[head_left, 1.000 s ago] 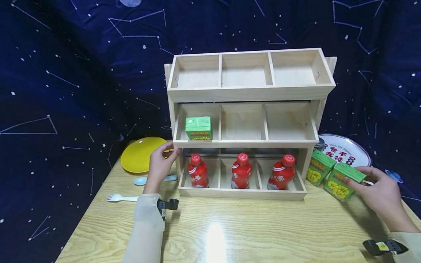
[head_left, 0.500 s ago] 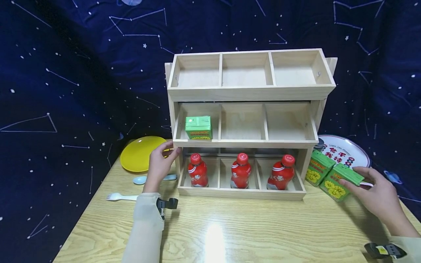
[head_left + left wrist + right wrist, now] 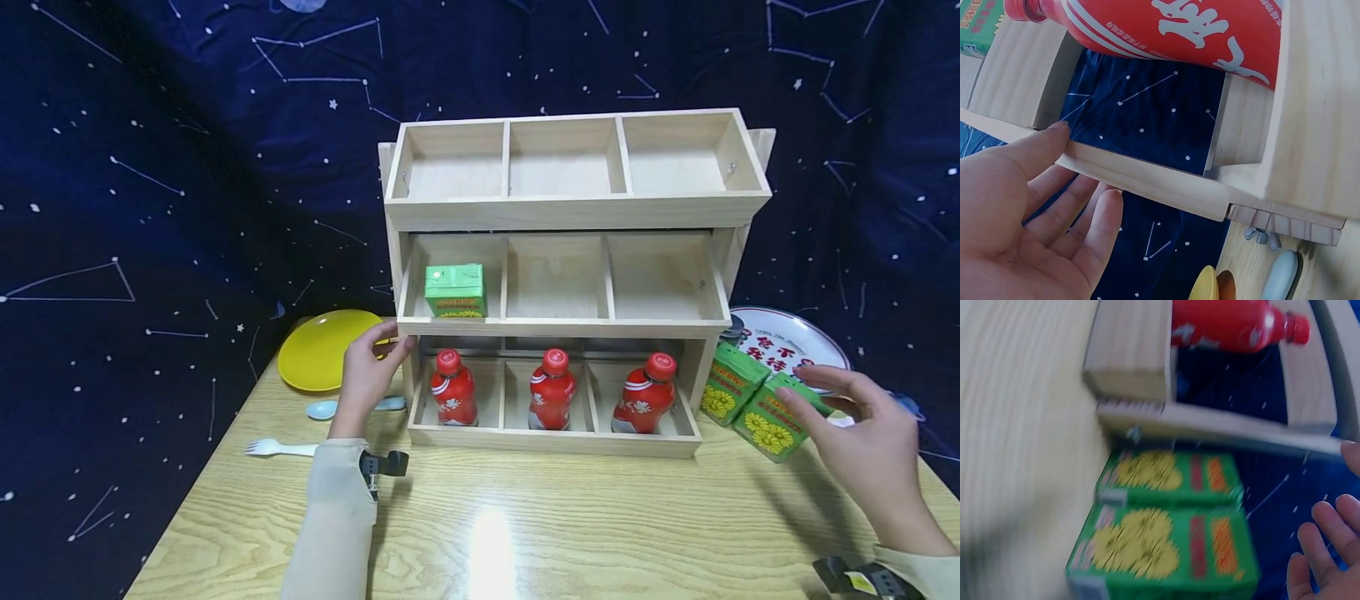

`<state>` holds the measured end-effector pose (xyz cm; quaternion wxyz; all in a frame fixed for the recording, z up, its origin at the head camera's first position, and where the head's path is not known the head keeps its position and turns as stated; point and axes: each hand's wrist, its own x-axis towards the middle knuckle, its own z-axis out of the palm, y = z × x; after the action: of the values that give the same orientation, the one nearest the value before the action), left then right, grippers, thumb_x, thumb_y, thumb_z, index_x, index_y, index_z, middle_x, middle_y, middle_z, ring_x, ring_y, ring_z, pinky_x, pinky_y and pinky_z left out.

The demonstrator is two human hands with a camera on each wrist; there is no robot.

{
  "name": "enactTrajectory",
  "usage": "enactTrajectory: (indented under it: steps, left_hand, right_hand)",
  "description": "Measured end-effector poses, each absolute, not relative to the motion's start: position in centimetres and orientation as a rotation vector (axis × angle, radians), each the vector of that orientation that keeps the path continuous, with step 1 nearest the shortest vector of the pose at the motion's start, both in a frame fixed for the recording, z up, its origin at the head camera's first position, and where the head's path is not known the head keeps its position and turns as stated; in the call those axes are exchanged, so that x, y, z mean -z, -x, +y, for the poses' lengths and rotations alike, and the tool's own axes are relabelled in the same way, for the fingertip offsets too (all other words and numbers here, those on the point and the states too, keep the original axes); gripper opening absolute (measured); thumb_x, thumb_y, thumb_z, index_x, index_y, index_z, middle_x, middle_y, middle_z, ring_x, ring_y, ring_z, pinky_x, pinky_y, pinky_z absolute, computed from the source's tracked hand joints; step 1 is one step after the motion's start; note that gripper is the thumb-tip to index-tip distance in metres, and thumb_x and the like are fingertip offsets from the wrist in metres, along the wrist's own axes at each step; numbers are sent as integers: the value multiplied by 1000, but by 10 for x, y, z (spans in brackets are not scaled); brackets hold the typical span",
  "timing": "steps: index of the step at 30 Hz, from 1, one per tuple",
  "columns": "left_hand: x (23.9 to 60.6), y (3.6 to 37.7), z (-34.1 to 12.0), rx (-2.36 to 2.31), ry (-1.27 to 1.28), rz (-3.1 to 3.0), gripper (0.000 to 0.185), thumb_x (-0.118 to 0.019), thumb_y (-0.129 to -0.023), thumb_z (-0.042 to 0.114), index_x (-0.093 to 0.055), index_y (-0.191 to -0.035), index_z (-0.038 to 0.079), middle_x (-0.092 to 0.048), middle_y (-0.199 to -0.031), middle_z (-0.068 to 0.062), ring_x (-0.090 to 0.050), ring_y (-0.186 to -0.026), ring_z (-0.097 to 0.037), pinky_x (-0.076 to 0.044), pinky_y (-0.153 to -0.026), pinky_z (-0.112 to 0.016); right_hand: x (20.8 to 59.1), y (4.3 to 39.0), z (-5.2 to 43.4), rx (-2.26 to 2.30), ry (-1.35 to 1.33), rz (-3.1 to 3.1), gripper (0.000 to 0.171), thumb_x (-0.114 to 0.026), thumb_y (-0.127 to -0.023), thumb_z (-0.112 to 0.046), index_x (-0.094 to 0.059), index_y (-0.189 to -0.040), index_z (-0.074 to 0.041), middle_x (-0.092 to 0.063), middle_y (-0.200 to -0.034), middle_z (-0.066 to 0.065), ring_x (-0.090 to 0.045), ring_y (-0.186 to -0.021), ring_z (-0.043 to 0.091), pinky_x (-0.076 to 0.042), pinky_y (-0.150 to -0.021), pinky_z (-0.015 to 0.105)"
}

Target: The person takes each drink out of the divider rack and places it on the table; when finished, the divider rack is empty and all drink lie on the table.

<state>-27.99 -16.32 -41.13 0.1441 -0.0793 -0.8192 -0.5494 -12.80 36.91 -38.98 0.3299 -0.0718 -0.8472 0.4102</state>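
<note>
My left hand holds the left side post of the wooden shelf rack, thumb on one side and fingers behind it. In the left wrist view, the thumb of that left hand meets the post's edge. My right hand is spread beside a green drink carton with yellow flowers. The right wrist view shows the right hand's fingers apart from the cartons. A second green carton stands against the first, next to the rack. Another green carton sits in the middle tier's left compartment.
Red bottles, left, middle and right, stand in the bottom tier. A yellow plate, blue spoon and white fork lie left. Behind the cartons is a white printed plate.
The right hand has let go of the front carton, which moved slightly left against the other one. Its fingers have spread and drawn away. The left hand stays on the post.
</note>
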Motion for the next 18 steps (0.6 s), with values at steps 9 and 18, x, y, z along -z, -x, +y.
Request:
enactTrajectory:
  steps: [9, 18]
  left_hand:
    - [410, 278, -162, 1589, 211, -2368, 45, -71, -92, 33, -63, -130, 11, -62, -127, -8, -64, -108, -28, -56, -90, -40]
    - [410, 279, -163, 1590, 206, -2375, 44, -71, -92, 32, -64, -130, 12, -62, -127, -6, -64, -108, -27, -56, -89, -40]
  right_hand:
    - [372, 136, 313, -1197, -120, -2155, 40, -76, -79, 10, -66, -117, 5, -68, -109, -2, -63, -93, 6, -49, -78, 8]
    - [350, 156, 253, -1241, -420, -2092, 49, -78, -72, 17, -66, -117, 4, -67, -113, 12, -60, -102, 12, -47, -88, 15]
